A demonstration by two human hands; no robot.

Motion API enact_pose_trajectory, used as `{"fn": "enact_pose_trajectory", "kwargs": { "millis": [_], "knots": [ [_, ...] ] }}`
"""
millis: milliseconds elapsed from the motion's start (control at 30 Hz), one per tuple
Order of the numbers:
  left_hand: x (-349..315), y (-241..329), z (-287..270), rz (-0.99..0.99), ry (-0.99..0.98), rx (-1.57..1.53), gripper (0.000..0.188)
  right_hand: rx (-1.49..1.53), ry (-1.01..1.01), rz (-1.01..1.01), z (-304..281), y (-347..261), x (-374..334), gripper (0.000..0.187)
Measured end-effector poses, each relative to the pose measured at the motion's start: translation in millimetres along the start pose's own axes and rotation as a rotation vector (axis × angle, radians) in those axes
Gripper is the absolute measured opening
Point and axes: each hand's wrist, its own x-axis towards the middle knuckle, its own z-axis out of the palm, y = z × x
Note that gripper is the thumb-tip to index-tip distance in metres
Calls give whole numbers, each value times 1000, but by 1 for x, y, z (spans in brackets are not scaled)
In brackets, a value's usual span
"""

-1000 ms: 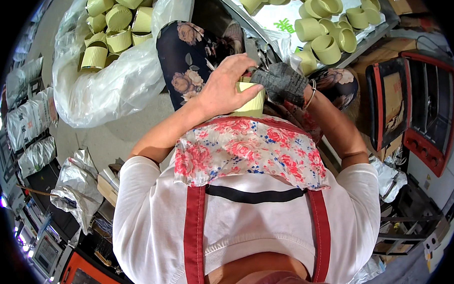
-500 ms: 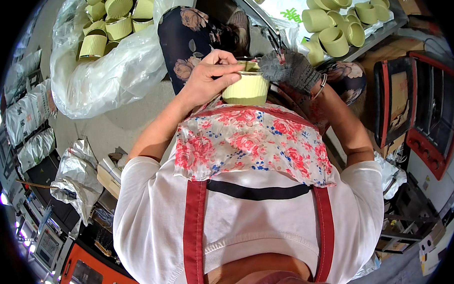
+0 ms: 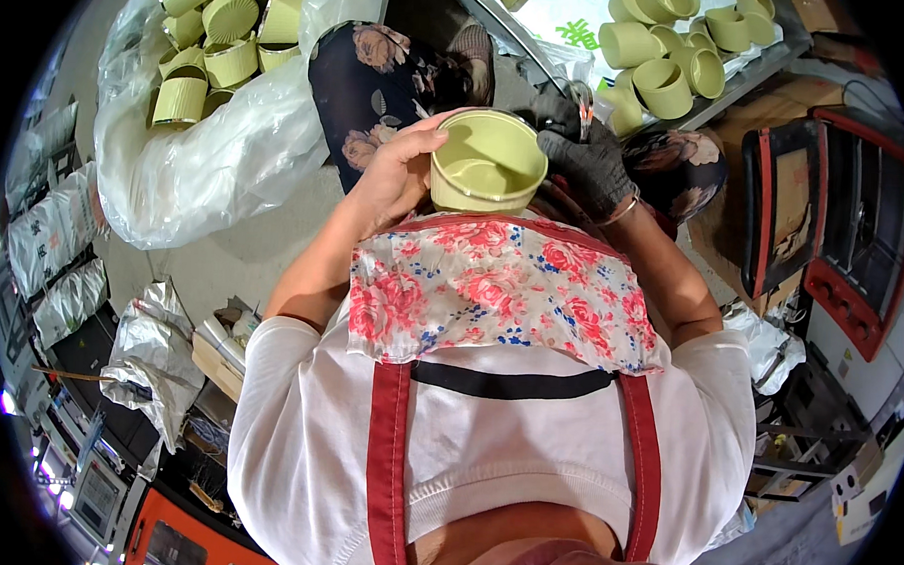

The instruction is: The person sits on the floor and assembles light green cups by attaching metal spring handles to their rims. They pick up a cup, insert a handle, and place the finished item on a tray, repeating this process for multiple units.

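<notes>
A pale yellow-green ribbed cup [image 3: 490,189] is tilted toward me just above my lap, its round mouth and smooth inside showing. My left hand [image 3: 401,171], bare, is closed on the cup's left side, with the thumb at the rim. My right hand [image 3: 588,163] wears a dark grey glove and is at the cup's right rim. Its curled fingers also hold a slim metal tool [image 3: 584,110] with an orange-red part; the exact kind is not clear. The glove hides the lower part of the tool.
At the far left a clear plastic bag [image 3: 176,193] holds several similar cups [image 3: 230,16]. More cups [image 3: 664,88] lie on a white-lined tray [image 3: 702,117] at the far right. Cardboard and a red-and-black machine frame [image 3: 852,237] stand on the right.
The cup has tipped so its mouth faces me. My left fingers have moved from across the rim to its side; my right hand has shifted slightly right and turned, with the tool still in it.
</notes>
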Motion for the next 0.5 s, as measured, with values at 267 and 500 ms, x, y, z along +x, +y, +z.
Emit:
{"fn": "enact_pose_trajectory", "kwargs": {
  "millis": [267,500],
  "knots": [
    [5,8,18,-20,118,109,30,-1037,-290,-766,-1,-20,2,27],
    [5,11,20,49,141,116,29,-1213,-159,-897,-3,-23,-4,24]
  ]
}}
